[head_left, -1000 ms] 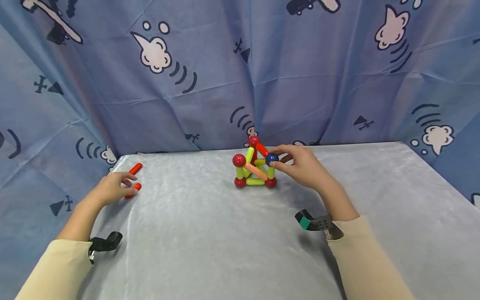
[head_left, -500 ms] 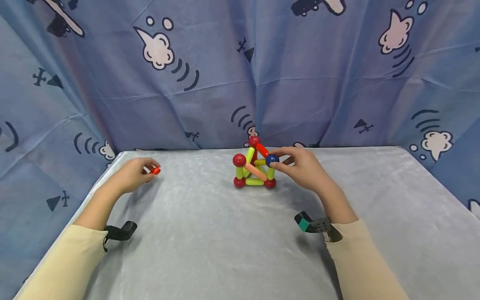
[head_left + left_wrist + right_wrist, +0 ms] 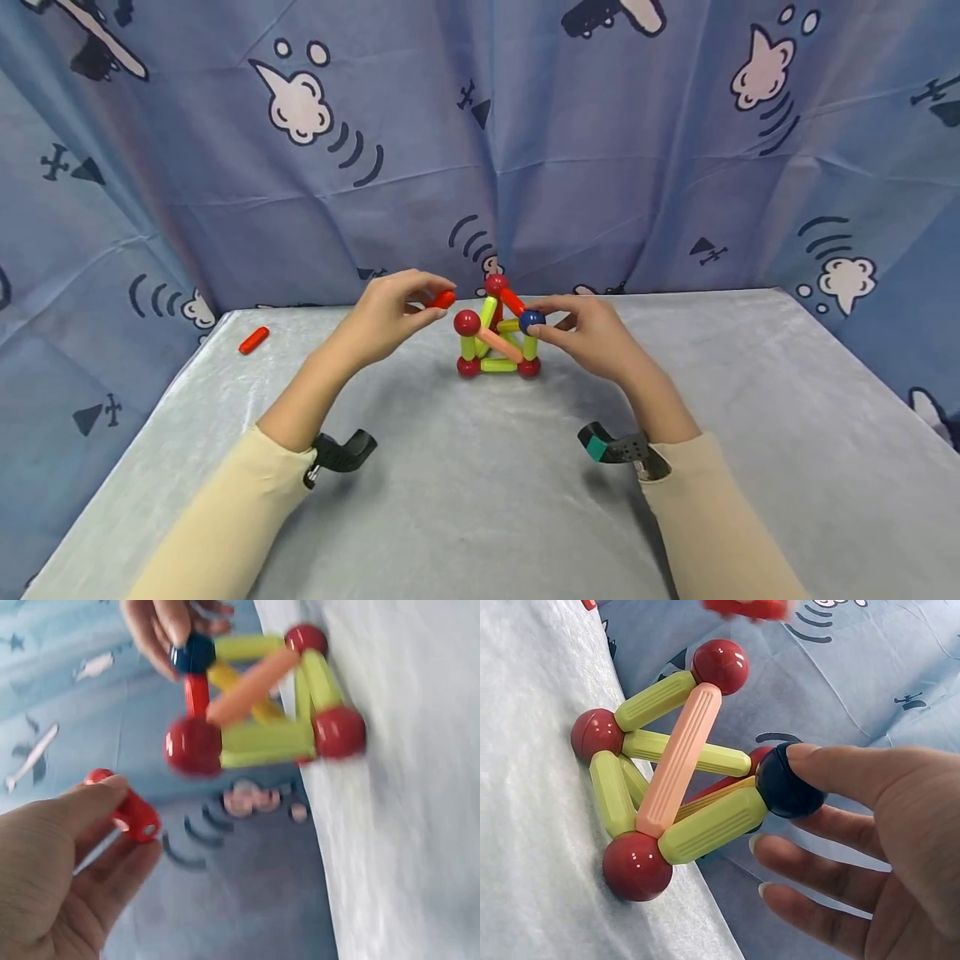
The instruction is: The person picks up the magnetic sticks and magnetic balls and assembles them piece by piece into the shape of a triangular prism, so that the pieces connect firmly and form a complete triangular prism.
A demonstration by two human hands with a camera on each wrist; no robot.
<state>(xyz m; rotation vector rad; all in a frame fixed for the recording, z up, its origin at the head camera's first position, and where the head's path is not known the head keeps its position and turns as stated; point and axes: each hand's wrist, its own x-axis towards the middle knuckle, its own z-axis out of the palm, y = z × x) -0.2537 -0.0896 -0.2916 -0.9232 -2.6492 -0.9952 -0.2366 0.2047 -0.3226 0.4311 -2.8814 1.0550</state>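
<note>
A frame of magnetic rods and balls (image 3: 498, 365) stands on the table, with red balls at its corners and green, yellow, orange and red rods between them. My right hand (image 3: 592, 337) pinches the blue ball (image 3: 789, 781) at the frame's upper right corner between thumb and fingers. To the left of the frame, my left hand (image 3: 390, 315) is raised and pinches a short red rod (image 3: 135, 814) by thumb and fingertips. That rod is apart from the frame's upper left red ball (image 3: 467, 322). The frame's back side is partly hidden.
Another red rod (image 3: 253, 340) lies on the left part of the pale cloth-covered table (image 3: 480, 483). Behind the table hangs a blue patterned curtain (image 3: 420, 150), close beyond the frame.
My left hand has picked up one of two red rods at the left and carried it right and up, close to the frame. My right hand has stayed at the blue ball.
</note>
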